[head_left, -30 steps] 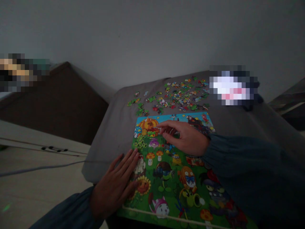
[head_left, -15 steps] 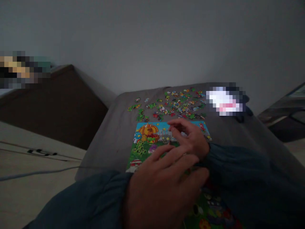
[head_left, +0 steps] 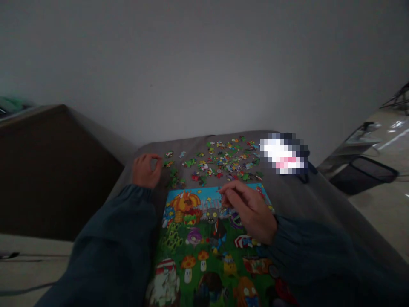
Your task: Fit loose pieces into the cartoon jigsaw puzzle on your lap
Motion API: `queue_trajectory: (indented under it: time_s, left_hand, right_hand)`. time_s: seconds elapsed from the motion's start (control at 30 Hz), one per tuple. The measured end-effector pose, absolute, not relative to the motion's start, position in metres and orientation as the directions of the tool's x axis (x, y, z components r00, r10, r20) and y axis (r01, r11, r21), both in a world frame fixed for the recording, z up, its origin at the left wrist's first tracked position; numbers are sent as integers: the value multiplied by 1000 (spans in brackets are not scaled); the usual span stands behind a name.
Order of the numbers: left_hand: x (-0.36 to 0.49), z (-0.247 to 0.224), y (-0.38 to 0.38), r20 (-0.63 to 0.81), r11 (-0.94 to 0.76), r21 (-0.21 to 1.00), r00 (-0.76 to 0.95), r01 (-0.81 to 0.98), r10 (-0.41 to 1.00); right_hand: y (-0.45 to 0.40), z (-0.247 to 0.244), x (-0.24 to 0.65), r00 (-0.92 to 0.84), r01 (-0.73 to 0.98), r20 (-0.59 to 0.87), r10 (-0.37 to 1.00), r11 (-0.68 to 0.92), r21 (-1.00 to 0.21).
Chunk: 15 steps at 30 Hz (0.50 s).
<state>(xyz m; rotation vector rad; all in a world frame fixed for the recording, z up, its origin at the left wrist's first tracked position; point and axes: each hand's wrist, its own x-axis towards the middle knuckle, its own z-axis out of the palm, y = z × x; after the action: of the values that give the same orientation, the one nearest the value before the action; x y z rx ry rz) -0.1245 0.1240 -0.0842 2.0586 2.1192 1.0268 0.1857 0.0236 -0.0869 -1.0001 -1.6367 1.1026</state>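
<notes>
A colourful cartoon picture sheet [head_left: 194, 247] lies on the grey cloth, showing a pumpkin, mushrooms and other figures on green under a blue top strip. Over its upper right part is my right hand [head_left: 251, 211], thumb and forefinger pinched together; whatever is between the tips is too small to make out. My left hand [head_left: 146, 170] is off to the left, above the cloth beside the loose jigsaw puzzle pieces [head_left: 220, 160]. Its fingers are curled and the thumb meets the forefinger in a ring. Whether it holds something there I cannot tell.
Grey cloth [head_left: 287, 204] covers the surface, which meets a plain wall [head_left: 204, 76]. At its back right lies a bright pixelated object [head_left: 283, 153]. A dark brown cabinet [head_left: 47, 170] stands on the left, and a black mesh-like item [head_left: 364, 175] is at right.
My left hand has moved from over the picture sheet to the far left, beside the loose pieces, uncovering the sheet. My right hand stays over the sheet's upper right. The view has shifted.
</notes>
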Motion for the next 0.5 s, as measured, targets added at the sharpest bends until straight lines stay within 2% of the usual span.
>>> queue_trajectory:
  time_s: [0.17,0.33,0.47,0.5]
  left_hand:
    - [-131,-103,122,407,-138,624,-169,769,898]
    - [-101,-70,101,363,-231,849,-206,476,909]
    - [-61,-31,42,361,-341,922,-88,182,928]
    - [-55,-28,23,369,-368,903,39,222,929]
  right_hand:
    - [25,-86,188,-292,180,179,939,238,-954]
    - [28,-87,189,-309,217,148,940,221,-951]
    - [32,-92,185,-326,245,139,935,226,-943]
    - [33,-93,185,-328,254,137,935,228,-940]
